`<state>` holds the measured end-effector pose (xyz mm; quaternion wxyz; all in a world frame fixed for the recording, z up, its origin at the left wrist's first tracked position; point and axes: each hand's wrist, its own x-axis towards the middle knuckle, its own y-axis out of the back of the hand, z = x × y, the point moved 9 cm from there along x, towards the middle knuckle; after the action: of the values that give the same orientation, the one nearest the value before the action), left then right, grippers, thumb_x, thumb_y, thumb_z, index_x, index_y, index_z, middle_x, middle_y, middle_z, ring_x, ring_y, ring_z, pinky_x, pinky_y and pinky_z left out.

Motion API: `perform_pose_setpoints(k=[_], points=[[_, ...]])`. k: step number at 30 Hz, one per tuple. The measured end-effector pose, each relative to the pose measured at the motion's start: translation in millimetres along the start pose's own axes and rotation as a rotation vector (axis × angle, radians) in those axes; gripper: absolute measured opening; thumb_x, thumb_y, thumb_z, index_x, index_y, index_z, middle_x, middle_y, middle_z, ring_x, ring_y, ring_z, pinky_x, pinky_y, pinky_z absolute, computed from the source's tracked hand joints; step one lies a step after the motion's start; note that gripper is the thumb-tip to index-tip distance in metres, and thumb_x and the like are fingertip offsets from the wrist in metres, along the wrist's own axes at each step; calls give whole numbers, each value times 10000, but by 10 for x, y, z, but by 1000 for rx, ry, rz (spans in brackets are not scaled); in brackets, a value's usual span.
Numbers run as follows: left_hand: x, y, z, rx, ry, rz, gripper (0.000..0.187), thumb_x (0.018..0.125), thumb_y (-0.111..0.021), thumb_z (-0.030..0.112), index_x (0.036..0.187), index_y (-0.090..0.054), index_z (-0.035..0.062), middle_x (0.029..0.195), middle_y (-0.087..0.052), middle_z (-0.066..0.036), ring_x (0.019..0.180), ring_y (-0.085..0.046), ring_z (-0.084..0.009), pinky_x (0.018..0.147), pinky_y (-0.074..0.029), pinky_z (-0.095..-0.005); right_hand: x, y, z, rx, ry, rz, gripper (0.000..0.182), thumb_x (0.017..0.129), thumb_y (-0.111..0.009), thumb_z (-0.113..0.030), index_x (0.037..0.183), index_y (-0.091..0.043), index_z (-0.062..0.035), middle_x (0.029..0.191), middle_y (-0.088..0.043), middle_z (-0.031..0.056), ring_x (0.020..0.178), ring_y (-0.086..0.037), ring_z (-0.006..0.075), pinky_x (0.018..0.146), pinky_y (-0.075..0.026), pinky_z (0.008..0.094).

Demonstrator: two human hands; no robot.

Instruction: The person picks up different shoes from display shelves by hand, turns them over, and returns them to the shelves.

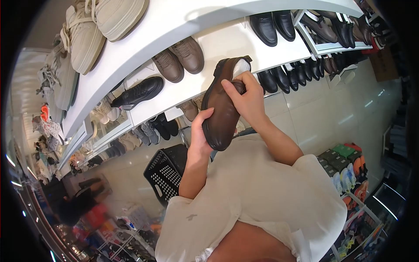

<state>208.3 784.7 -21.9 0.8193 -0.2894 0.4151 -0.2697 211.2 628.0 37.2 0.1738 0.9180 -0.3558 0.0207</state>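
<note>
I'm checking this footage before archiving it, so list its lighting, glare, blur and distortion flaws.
Head view: wide-angle distortion bows the upper white shelf, and black vignetting swallows the corners; bright reflections streak the floor; a background person at lower left is blurred; the brown shoe, left hand and right hand look fairly sharp, with soft sheen on the shoe.
</note>
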Motion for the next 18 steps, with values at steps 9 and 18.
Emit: perform_pose_setpoints(k=[9, 18], points=[[-89, -23, 130, -144, -106, -255, 672, 824, -494, 423, 1310, -440, -39, 1171, -582, -225, 944, -631, -350, 721, -553, -518, -425, 25, -477, -52, 429, -406, 879, 624, -872, -360, 1307, -427, -31, 1284, -402, 159, 1219, -318, 389, 1023, -308, 498], [-116, -23, 173, -131, -66, -127, 583, 864, -507, 357, 1283, -468, -47, 1132, -602, -235, 877, -648, -345, 702, -565, -482, -424, 4, -355, -15, 347, -407, 995, 604, -889, -332, 1365, -337, -4, 1343, -365, 189, 1267, -291, 403, 1063, -276, 503]])
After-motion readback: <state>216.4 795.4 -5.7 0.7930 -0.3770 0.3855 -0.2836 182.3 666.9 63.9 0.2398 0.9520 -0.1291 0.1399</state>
